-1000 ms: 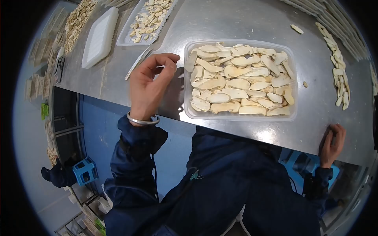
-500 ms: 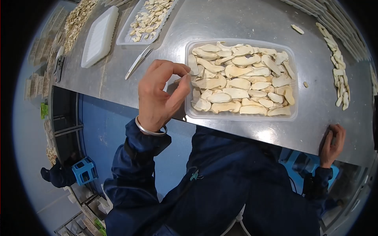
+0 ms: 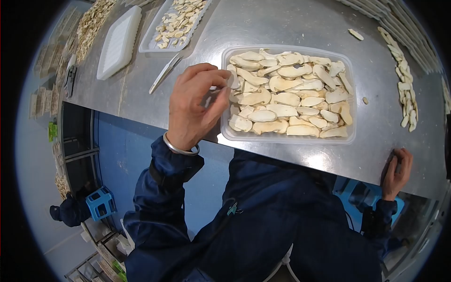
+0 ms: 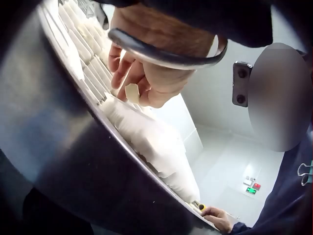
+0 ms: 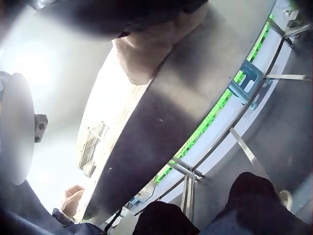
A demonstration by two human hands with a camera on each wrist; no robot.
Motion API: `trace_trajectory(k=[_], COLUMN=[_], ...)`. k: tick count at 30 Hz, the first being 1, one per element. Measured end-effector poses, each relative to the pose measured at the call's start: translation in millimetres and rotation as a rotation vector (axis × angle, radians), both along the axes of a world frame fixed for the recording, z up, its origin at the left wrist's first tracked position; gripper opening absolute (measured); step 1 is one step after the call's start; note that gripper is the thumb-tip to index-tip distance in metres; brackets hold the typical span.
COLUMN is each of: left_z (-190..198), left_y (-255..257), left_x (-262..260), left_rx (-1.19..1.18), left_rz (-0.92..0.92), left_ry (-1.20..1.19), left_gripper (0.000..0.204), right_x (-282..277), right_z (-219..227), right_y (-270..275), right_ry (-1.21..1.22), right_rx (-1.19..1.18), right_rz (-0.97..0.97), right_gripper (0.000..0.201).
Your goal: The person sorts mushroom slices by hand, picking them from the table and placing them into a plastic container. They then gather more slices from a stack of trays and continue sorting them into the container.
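Observation:
A clear plastic tray on the metal table is lined with rows of pale mushroom slices. My left hand, with a silver bangle at its wrist, is over the tray's left rim. Its thumb and fingers are bent together beside the upper-left slices. In the left wrist view, a small pale mushroom slice shows between the thumb and fingers. My right hand rests at the table's front edge on the right, its fingers loosely curled and holding nothing.
A knife lies left of the tray. Behind it stand a white tray and another tray with small slices. A line of slices and stacked trays are at the right. Another knife-like tool is far left.
My left hand has moved right from beside the knife to the tray's left rim, then slightly up along it. The right hand has stayed in place.

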State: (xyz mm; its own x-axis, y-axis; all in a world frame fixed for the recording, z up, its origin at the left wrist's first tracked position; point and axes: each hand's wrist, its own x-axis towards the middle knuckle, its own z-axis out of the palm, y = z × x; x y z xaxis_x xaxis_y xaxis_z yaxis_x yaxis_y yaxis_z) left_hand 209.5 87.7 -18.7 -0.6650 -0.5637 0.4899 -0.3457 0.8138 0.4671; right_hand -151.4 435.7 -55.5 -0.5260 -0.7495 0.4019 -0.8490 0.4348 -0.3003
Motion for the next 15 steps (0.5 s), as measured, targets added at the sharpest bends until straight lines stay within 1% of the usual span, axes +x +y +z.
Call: trace_trajectory(k=[4,7,8,11,15], left_z=[9,16,17,11,6], left_y=[-1,5,5,15,24], left_x=[11,26,29,32,19], left_rx=[-0.019,0.192,0.245,0.57,0.509], left_rz=[0.058,0.216,0.178,0.181,0.117], left_ry=[0.109,0.163,0.174,0.256,0.211], left_gripper=[0.01,0.008,0.007,0.007,0.008], right_x=[0,-1,-3,-2,-3], right_z=[-1,-1,-2,-1,0], right_y=[1,1,2,1,2], right_ry=[-0.003,-0.005,-0.014,-0.014,-0.004], right_rx=[0.018,0.007,0.004,0.008,0.013], right_rz=[-0.02,0.003,0.005,-0.001,0.003], right_gripper=[0.014,0.014,0.014,0.014,0.015])
